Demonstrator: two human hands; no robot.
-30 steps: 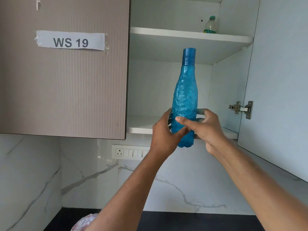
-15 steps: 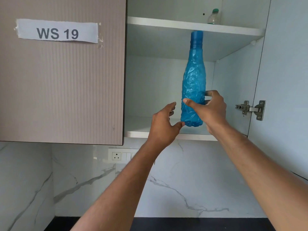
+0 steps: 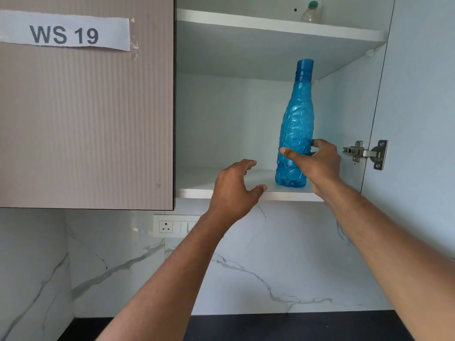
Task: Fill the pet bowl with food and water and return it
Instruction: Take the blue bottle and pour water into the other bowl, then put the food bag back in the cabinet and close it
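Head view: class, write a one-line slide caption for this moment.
Right hand grips a blue bottle upright on the lower cupboard shelf; left hand open beside it.

This is a kitchen, likely one set up as a numbered work station. A wall cupboard (image 3: pixel 270 94) fills the upper half of the frame, its right door swung open on a metal hinge (image 3: pixel 364 153), its closed left door (image 3: pixel 86 119) bearing a taped paper label (image 3: pixel 64 33) reading "WS 19". Below runs a white marble-veined backsplash (image 3: pixel 246 267) with a socket and switch plate (image 3: pixel 172 226), and along the bottom edge a dark tabletop (image 3: pixel 295 326).
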